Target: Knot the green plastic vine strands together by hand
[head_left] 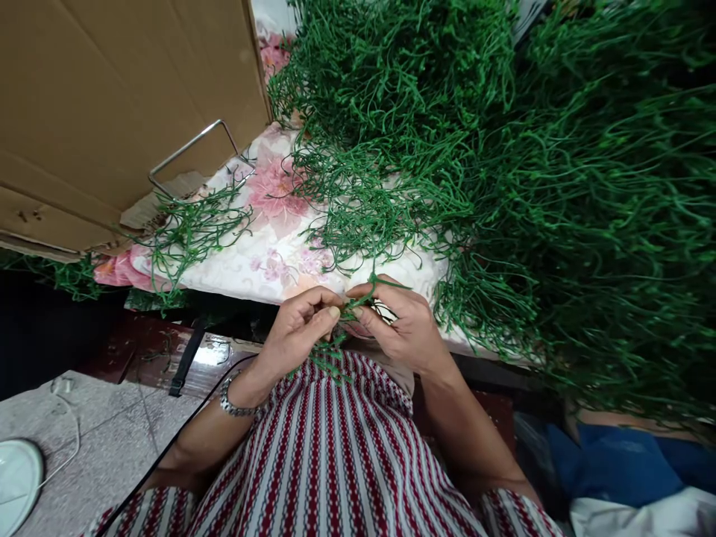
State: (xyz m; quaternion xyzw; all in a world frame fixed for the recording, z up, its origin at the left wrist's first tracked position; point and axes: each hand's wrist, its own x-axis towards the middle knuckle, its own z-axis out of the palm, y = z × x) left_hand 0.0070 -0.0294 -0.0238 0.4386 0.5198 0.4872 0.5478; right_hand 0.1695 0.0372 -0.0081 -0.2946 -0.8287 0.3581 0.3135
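Both my hands meet at the near edge of a flower-patterned cloth, over my lap. My left hand pinches a thin green plastic-looking stem between thumb and forefinger. My right hand closes on the same stem from the other side, thumb against forefinger. Below the left fingers, more green sprigs hang over the striped garment. Just beyond my hands a loose cluster of green stems lies spread on the cloth. Where one piece joins another between my fingertips is too small to make out.
A large heap of green stems fills the right and back. At the left stands a cardboard box with a bent metal wire frame before it. A small bunch of stems lies near the box. A white round object is on the floor.
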